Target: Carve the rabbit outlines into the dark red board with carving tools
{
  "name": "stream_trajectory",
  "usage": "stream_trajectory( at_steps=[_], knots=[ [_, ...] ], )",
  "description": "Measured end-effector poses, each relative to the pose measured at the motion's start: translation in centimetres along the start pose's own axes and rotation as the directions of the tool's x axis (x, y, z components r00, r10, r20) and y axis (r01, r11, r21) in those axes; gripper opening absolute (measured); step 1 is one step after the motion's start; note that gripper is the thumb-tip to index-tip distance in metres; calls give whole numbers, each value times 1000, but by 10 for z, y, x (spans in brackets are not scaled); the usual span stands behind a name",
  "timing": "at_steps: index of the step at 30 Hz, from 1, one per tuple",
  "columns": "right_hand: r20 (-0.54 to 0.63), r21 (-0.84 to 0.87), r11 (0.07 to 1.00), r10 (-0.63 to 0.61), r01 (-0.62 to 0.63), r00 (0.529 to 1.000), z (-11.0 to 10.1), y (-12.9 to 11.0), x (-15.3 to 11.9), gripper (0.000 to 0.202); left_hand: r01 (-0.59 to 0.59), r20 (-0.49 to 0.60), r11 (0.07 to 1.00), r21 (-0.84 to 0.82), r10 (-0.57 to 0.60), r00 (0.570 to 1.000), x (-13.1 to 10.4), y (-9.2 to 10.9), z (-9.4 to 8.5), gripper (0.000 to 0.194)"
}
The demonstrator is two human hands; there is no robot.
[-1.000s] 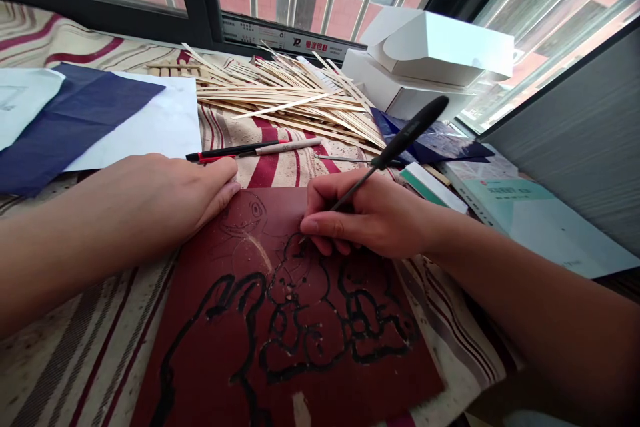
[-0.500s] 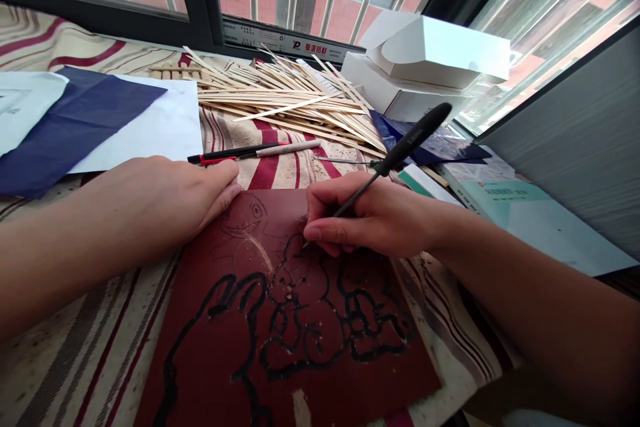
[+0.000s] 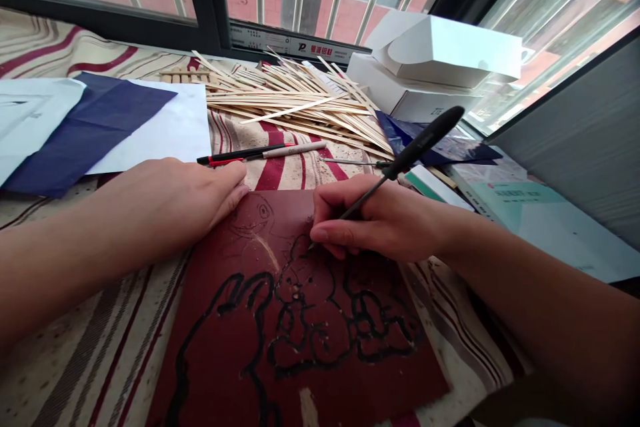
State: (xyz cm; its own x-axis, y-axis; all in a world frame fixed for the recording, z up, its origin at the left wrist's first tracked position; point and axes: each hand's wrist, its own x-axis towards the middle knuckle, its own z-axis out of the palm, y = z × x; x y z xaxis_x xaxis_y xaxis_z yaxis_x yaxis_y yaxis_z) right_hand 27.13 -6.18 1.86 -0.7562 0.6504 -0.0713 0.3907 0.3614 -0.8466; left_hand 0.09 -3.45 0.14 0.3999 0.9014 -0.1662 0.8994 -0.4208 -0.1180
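Note:
A dark red board (image 3: pixel 210 373) lies on the striped cloth, drawn with thick black outlines of cartoon figures and marked by a few pale scrapes. Its upper left corner is under my left hand (image 3: pixel 195 193), whose fingers are closed and pressed against the edge. My right hand (image 3: pixel 365 220) grips a carving tool (image 3: pixel 425 140) like a pen, low on its thin metal shank. The tool's black handle slants up to the right. Its tip meets the board at the top of the middle figure's outline, and small crumbs lie about there.
Beyond the board lie pens (image 3: pixel 295 149) and a thin metal tool (image 3: pixel 350 161). Behind them is a heap of wooden strips (image 3: pixel 295 100). White boxes (image 3: pixel 450 57) stand by the window. Paper sheets (image 3: pixel 190 120) are at left, a book (image 3: pixel 540 207) at right.
The whole view has shifted slightly, so everything appears a little further right. Both hands keep their places on the board, and the tool tip stays near the same outline.

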Motion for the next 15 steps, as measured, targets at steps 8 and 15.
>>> stream_trajectory(
  at_steps=[8,15],
  knots=[
    [-16,203,975,91,-86,996,0,3,5,27,22,99,986,167,-39,994,3,4,-3,68],
    [-38,193,978,87,-79,995,3,2,4,25,-32,29,999,41,31,999,-3,4,-5,57]
  ],
)
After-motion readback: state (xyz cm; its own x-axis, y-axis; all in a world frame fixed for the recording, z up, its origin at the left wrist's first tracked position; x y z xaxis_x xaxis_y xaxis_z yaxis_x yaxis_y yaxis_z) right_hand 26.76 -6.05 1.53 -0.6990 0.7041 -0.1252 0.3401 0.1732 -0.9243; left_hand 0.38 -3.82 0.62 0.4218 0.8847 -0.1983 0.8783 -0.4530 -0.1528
